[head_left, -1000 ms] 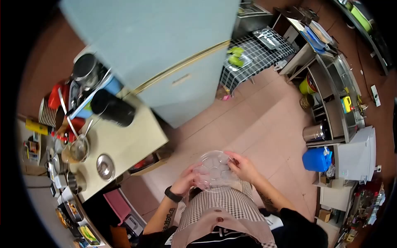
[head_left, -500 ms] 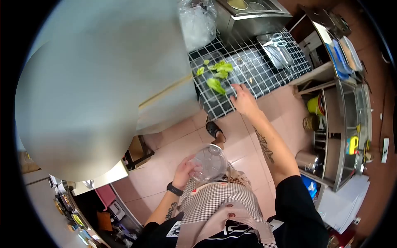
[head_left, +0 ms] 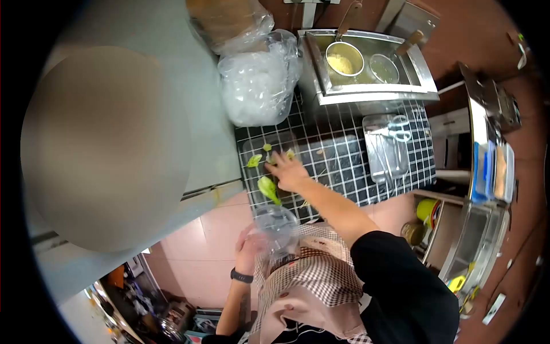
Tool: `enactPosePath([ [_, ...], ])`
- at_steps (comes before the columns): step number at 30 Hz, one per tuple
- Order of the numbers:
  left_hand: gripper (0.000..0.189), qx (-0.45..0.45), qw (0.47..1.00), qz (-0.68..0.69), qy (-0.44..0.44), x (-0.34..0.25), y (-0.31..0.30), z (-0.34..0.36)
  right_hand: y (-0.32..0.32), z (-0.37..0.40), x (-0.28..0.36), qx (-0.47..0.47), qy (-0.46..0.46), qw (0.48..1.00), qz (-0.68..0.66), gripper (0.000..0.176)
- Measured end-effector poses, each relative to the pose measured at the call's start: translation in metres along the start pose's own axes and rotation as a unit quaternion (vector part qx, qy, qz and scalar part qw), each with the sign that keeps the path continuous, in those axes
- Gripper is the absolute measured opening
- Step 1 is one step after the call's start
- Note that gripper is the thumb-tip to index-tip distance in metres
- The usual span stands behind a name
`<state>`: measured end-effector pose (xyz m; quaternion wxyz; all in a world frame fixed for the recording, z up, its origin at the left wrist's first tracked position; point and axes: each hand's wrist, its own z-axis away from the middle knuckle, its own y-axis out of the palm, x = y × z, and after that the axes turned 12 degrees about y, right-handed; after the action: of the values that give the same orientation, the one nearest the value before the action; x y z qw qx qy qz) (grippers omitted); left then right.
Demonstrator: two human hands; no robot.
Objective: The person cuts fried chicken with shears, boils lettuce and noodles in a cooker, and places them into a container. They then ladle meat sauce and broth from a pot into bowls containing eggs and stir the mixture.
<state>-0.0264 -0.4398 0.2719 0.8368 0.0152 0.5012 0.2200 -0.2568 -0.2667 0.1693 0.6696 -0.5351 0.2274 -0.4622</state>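
While the left hand (head_left: 246,250) gripped the clear bowl (head_left: 277,226), the right hand (head_left: 290,173), fingers apart, reached among leaves (head_left: 267,188) beyond the bowl; a hasty sweep could have scattered some.

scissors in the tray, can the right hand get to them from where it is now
Probably yes, with a reach sideways: nothing tall seems to stand on the checked tablecloth between the right hand and the tray, and the scissors look uncovered.
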Motion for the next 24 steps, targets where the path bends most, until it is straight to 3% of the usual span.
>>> enactPosePath([
  [3,0.045,-0.113,0.993,0.016,0.016,0.024,0.04,0.015,0.015,-0.004,-0.031,0.023,-0.117,0.989,-0.084,0.037],
  [5,0.045,-0.159,0.987,0.026,0.013,0.037,0.072,0.021,0.031,-0.009,-0.053,-0.011,-0.155,0.981,-0.113,0.033],
  [7,0.045,-0.182,0.981,0.059,0.008,0.043,0.114,0.034,0.004,0.009,-0.078,0.001,-0.148,0.952,-0.269,0.032],
  [8,0.045,-0.195,0.977,0.081,0.005,0.044,0.135,0.034,-0.027,0.024,-0.093,-0.035,-0.162,0.928,-0.332,0.033],
  [9,0.046,-0.188,0.973,0.133,-0.003,0.05,0.15,0.033,-0.084,0.042,-0.112,0.005,-0.145,0.912,-0.385,0.033],
  [11,0.048,-0.174,0.956,0.237,-0.016,0.062,0.176,0.026,-0.151,0.054,-0.174,-0.227,-0.186,0.882,-0.369,0.035],
  [12,0.048,-0.147,0.969,0.198,-0.024,0.059,0.192,0.019,-0.191,0.053,-0.212,-0.343,-0.16,0.853,-0.36,0.038],
  [14,0.047,-0.1,0.986,0.13,-0.01,0.052,0.22,0.002,-0.253,0.043,-0.281,-0.386,0.028,0.811,-0.439,0.037],
  [15,0.047,-0.075,0.993,0.095,-0.002,0.047,0.232,-0.007,-0.29,0.038,-0.302,-0.422,0.062,0.848,-0.314,0.033],
  [16,0.046,-0.07,0.992,0.103,-0.007,0.04,0.243,-0.016,-0.287,0.015,-0.333,-0.443,0.049,0.853,-0.271,0.03],
  [19,0.045,-0.054,0.997,0.051,0.015,0.02,0.268,-0.035,-0.268,-0.003,-0.374,-0.314,0.098,0.927,-0.181,0.03],
  [21,0.043,-0.052,0.997,0.048,0.026,0.022,0.263,-0.038,-0.286,0.02,-0.383,-0.413,0.079,0.89,-0.178,0.025],
  [22,0.043,-0.062,0.996,0.047,0.035,0.021,0.262,-0.038,-0.298,0.035,-0.389,-0.413,0.112,0.874,-0.229,0.022],
  [23,0.043,-0.072,0.995,0.046,0.043,0.021,0.263,-0.037,-0.305,0.042,-0.396,-0.447,0.124,0.825,-0.323,0.022],
  [24,0.043,-0.094,0.993,0.058,0.051,0.025,0.263,-0.035,-0.31,0.042,-0.418,-0.466,0.133,0.811,-0.326,0.032],
])
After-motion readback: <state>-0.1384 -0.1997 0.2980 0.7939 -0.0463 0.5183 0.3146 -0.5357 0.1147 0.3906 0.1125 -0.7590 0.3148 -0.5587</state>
